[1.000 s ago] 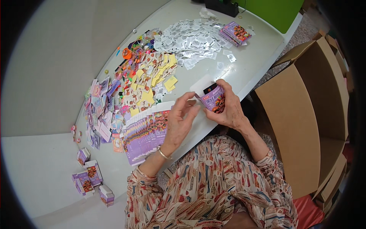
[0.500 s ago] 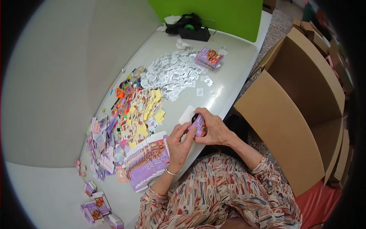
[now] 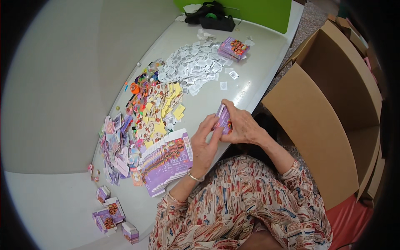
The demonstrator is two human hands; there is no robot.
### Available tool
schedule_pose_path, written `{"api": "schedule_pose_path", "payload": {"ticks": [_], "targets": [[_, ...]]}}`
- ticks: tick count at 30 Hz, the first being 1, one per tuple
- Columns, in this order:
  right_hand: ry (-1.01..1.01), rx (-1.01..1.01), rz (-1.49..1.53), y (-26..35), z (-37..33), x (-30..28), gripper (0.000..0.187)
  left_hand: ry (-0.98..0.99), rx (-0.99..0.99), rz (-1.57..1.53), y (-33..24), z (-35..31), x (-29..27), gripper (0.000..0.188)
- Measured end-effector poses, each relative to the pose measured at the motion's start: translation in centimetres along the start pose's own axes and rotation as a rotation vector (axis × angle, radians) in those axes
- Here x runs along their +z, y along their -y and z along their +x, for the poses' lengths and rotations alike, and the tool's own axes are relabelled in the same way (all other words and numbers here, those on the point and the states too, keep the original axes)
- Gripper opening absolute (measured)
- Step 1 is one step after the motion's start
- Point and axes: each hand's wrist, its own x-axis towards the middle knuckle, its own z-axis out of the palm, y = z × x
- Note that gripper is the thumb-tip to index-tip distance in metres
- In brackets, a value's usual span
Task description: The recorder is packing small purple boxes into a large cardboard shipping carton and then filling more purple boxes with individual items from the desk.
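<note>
Between my two hands is a small purple printed box, held tilted above the table's near edge. My left hand pinches its left side with thumb and fingers. Wrapped around the far and right sides is my right hand, its thumb and fingers pressing on the box. The box's top end looks folded over, though fingers cover part of it. Close by my left wrist lies a fanned stack of flat purple cartons with white flaps.
Small white square packets are heaped farther back, beside a pile of purple boxes and a black tape dispenser. Yellow cards, colourful trinkets and pastel packets lie left. Finished-looking boxes sit lower left; an open cardboard carton stands right.
The box's white flap and dark opening, visible earlier, no longer show; its top end now appears folded shut. Both hands hold it slightly higher and farther right in the picture, which has shifted.
</note>
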Motion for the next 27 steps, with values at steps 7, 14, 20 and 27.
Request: {"api": "schedule_pose_path", "payload": {"ticks": [7,14,20,27], "targets": [[-0.140,-0.244,-0.106,0.2,-0.9,0.9,0.080,0.197,-0.605,-0.679,0.3,2.3,-1.8,0.024],[-0.095,-0.256,-0.133,-0.4,-1.3,1.1,0.077,0.256,-0.325,-0.167,0.4,1.7,-1.5,0.033],[-0.069,-0.233,-0.118,0.1,-1.6,0.8,0.077,0.348,-0.341,-0.145,0.6,2.1,-2.2,0.033],[-0.008,-0.217,-0.126,0.0,-2.0,0.1,0.078,0.339,-0.487,-0.341,0.0,2.4,-2.6,0.032]]}}
